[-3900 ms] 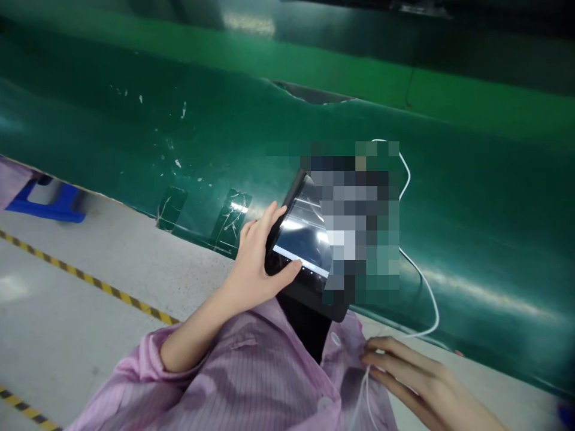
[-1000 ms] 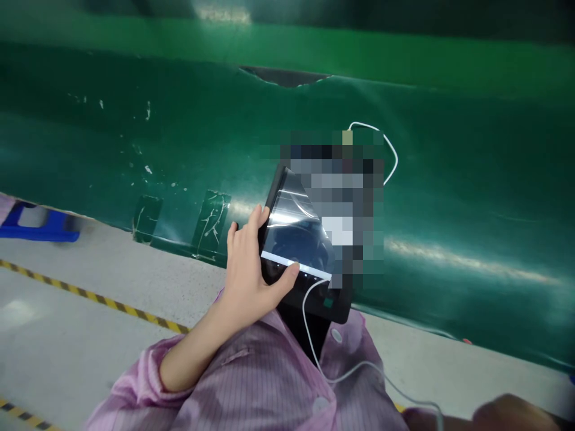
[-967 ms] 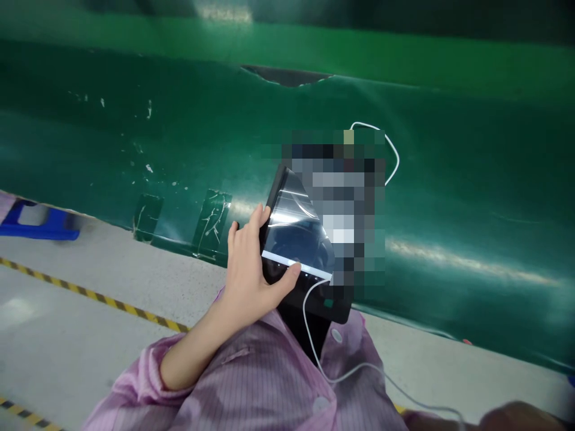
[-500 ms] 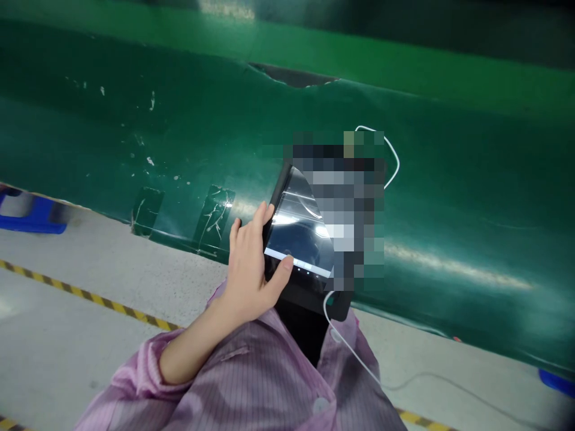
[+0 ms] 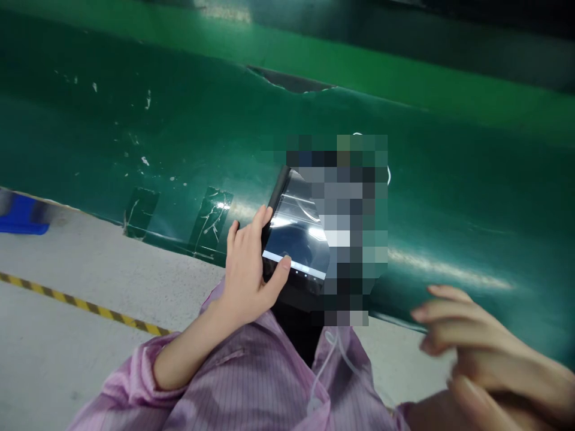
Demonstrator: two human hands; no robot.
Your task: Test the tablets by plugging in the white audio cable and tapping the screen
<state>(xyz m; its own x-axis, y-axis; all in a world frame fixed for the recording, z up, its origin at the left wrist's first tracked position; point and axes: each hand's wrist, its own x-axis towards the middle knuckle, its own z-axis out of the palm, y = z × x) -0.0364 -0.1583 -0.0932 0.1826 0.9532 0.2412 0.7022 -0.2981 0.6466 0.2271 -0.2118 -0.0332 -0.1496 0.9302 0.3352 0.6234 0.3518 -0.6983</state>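
A black tablet (image 5: 296, 230) with a glossy, reflecting screen leans at the front edge of the green work surface, close to my body. My left hand (image 5: 249, 263) grips its left side, thumb over the lower screen and fingers along the edge. A pale bar crosses the bottom of the display. Blurred blocks cover the tablet's right part. At the lower right, apart from the tablet, my right hand (image 5: 476, 335) is in the air with its fingers spread and slightly bent, a little smeared. A white cable (image 5: 321, 380) hangs down over my pink striped garment.
The green surface (image 5: 90, 137) has scratches, white marks and a torn patch (image 5: 291, 81) toward the back. Beyond the front edge lies a grey floor (image 5: 90, 263) with yellow-black tape (image 5: 85, 304). A blue object (image 5: 27, 214) stands at the left.
My right hand has come into view from the lower right. The white cable has shifted and now hangs in a loop nearer my body. My left hand keeps its hold on the tablet.
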